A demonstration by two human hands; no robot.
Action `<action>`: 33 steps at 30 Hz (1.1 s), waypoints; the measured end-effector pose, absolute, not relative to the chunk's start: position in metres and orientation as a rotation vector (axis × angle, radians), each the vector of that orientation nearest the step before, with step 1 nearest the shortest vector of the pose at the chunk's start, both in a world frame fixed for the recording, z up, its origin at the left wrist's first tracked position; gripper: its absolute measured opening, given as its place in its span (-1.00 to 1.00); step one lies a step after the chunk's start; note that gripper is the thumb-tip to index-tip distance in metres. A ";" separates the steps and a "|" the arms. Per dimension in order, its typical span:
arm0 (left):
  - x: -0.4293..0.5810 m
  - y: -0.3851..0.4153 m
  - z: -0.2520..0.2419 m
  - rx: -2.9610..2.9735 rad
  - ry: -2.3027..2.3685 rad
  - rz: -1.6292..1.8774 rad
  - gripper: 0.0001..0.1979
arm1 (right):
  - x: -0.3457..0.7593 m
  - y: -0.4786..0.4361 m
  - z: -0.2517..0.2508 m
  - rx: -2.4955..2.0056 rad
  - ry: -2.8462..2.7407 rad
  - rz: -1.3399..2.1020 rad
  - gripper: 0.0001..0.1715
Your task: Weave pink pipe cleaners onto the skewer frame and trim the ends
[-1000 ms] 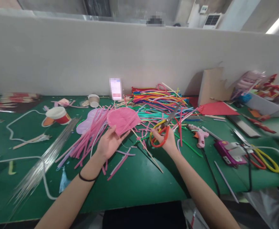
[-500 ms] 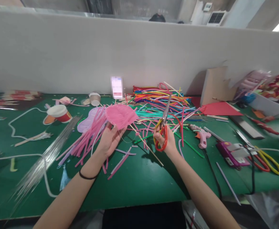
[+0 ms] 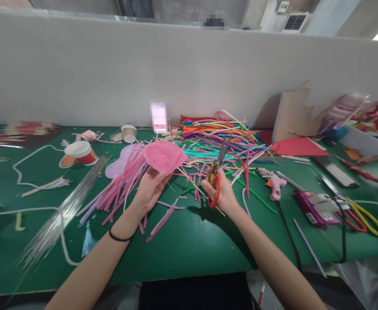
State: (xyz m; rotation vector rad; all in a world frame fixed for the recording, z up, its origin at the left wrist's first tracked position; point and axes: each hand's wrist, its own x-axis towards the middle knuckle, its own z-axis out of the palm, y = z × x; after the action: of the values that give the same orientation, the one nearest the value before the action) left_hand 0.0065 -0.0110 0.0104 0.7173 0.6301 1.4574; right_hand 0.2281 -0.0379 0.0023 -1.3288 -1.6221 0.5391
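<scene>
My left hand (image 3: 152, 188) grips the lower edge of a pink, rounded flat piece (image 3: 164, 156), thumb in front. It looks made of pipe cleaners laid side by side. A thin wire loop hangs below it. In my right hand (image 3: 223, 193) is a pair of scissors (image 3: 217, 185) with red and yellow handles, blades pointing up and slightly parted. The scissors are apart from the pink piece. Loose pink pipe cleaners (image 3: 120, 189) lie left of my left hand, partly over a lilac flat piece (image 3: 119, 168). A thin wooden stick (image 3: 193, 186) runs between my hands.
Behind lies a heap of coloured pipe cleaners (image 3: 214, 133). To the right are a pink glue gun (image 3: 276, 187), a purple box with cords (image 3: 311, 209) and more scissors (image 3: 366, 215). At left stand a paper cup (image 3: 82, 153) and a bundle of wires (image 3: 62, 219).
The scissors and my right hand have shifted slightly left, and the blades now stand a little apart. The pink piece has stayed nearly in place in my left hand.
</scene>
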 end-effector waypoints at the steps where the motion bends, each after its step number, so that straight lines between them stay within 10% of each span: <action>1: 0.006 -0.011 0.011 0.712 0.628 1.462 -0.57 | 0.228 -0.038 0.004 -1.340 -1.591 0.541 -0.62; 33: 0.003 -0.013 0.012 0.736 0.581 1.453 -0.57 | 0.209 -0.061 0.016 -1.467 -2.056 0.309 -0.57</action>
State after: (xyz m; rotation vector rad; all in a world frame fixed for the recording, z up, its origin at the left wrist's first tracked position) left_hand 0.0026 -0.0126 0.0118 0.7361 0.5807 1.4529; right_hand 0.2093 -0.0609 0.0162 -1.4668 -2.0559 0.3091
